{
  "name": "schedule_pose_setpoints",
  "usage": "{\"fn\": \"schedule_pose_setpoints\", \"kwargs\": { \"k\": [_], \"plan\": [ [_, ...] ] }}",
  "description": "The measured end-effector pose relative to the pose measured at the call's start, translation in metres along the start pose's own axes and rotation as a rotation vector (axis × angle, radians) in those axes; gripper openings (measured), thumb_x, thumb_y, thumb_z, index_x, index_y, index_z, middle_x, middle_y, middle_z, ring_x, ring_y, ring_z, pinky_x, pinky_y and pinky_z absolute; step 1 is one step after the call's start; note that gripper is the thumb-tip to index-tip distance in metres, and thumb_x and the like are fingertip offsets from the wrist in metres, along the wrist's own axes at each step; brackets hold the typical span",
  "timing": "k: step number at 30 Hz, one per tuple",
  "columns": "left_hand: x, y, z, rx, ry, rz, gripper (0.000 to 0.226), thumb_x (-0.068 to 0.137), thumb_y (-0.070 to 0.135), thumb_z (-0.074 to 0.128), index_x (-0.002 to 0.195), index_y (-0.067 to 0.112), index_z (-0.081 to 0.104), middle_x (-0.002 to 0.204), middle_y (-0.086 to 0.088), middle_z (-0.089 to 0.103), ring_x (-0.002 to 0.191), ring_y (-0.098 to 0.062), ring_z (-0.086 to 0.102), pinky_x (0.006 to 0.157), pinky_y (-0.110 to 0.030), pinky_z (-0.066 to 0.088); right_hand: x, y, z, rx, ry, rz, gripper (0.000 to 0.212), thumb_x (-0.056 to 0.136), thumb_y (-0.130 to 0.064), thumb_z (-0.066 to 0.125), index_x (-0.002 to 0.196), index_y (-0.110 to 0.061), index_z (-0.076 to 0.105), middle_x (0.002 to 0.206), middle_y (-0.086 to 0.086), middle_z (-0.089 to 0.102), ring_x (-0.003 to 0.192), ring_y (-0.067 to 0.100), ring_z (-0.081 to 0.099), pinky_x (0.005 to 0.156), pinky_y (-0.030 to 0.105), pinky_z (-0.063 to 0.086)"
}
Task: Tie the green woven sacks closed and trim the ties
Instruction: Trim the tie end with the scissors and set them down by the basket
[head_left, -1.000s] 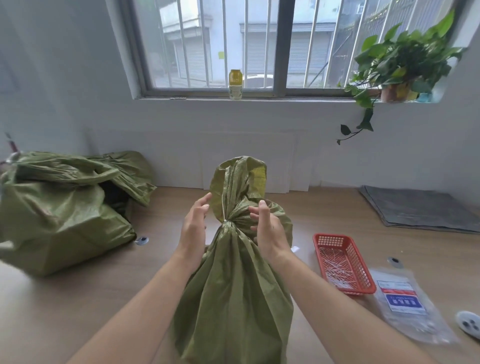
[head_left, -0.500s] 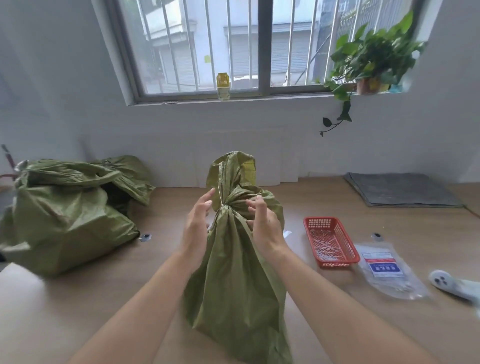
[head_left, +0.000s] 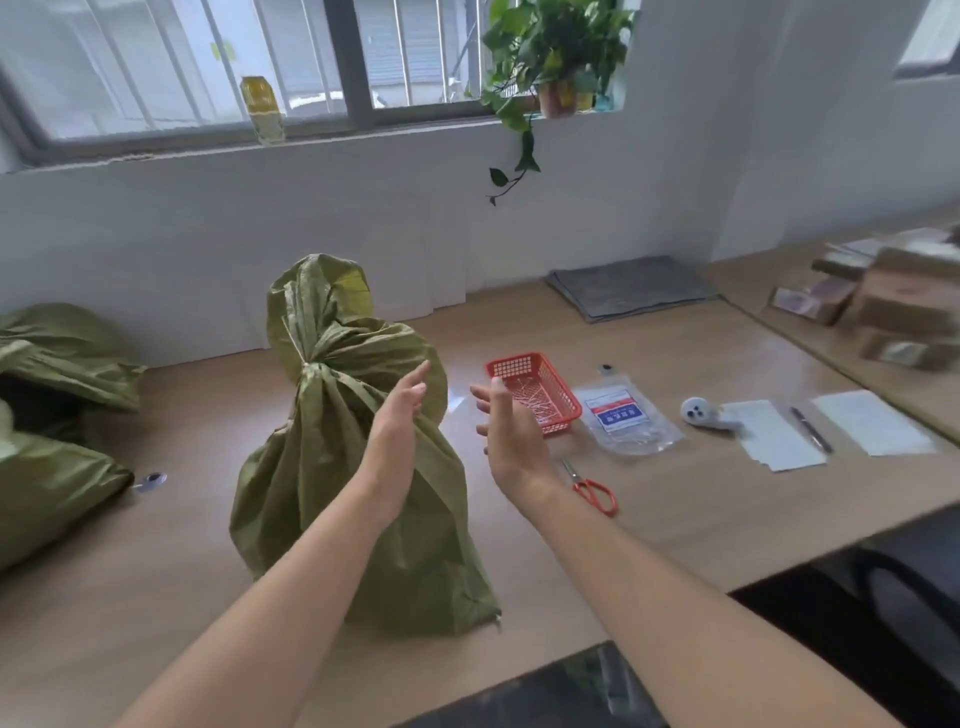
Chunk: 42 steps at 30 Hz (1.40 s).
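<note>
Scissors (head_left: 589, 486) on counter (head_left: 675, 519) just R of R grip (head_left: 511, 431), handles nearside. R grip & L grip (head_left: 397, 421) wide, empty. Sack (head_left: 332, 467) tied.

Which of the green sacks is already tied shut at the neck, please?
The upright sack in the middle, cinched at its neck by a white tie; the left pile lies slumped, gaping open.

Both hands, left (head_left: 397, 415) and right (head_left: 511, 434), hover empty beside the tied green sack (head_left: 337, 441) near red-handled scissors (head_left: 592, 488).
</note>
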<state>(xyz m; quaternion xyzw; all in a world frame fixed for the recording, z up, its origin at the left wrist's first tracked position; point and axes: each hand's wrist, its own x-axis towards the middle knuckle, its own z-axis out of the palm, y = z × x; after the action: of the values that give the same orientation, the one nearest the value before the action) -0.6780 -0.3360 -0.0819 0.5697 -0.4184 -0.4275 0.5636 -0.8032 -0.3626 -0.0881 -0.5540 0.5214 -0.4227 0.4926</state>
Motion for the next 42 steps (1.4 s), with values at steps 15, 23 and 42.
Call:
{"fn": "schedule_pose_setpoints", "kwargs": {
  "k": [15,23,42],
  "plan": [
    [0.050,-0.070,0.170,0.038,0.011,-0.184,0.062,0.082,0.047,0.042,0.141,0.036,0.057,0.142,0.006,0.055,0.136,-0.019,0.046,0.113,-0.042,0.036,0.092,0.109,-0.136,-0.021,0.025,0.081,0.067,0.092,-0.062,0.028,0.105,-0.011,0.069,0.106,0.007,0.073,0.103,0.024,0.067,0.096,0.054,0.053],
    [0.074,-0.112,0.209,0.060,0.057,-0.322,0.060,0.076,0.049,0.040,0.133,0.039,0.057,0.144,0.000,0.054,0.135,-0.021,0.047,0.113,-0.043,0.036,0.128,0.175,-0.169,-0.163,-0.061,0.258,0.026,0.100,-0.037,0.051,0.101,-0.019,0.070,0.093,-0.002,0.071,0.094,0.021,0.064,0.089,0.038,0.051],
    [0.164,-0.255,0.222,0.146,-0.076,-0.610,0.070,0.078,0.050,0.040,0.144,0.031,0.054,0.148,-0.002,0.052,0.137,-0.021,0.044,0.115,-0.045,0.035,0.209,0.326,-0.143,-0.483,-0.027,0.544,0.011,0.087,-0.019,0.072,0.098,-0.022,0.070,0.109,0.002,0.074,0.104,0.023,0.068,0.087,0.029,0.050]
  ]
}}
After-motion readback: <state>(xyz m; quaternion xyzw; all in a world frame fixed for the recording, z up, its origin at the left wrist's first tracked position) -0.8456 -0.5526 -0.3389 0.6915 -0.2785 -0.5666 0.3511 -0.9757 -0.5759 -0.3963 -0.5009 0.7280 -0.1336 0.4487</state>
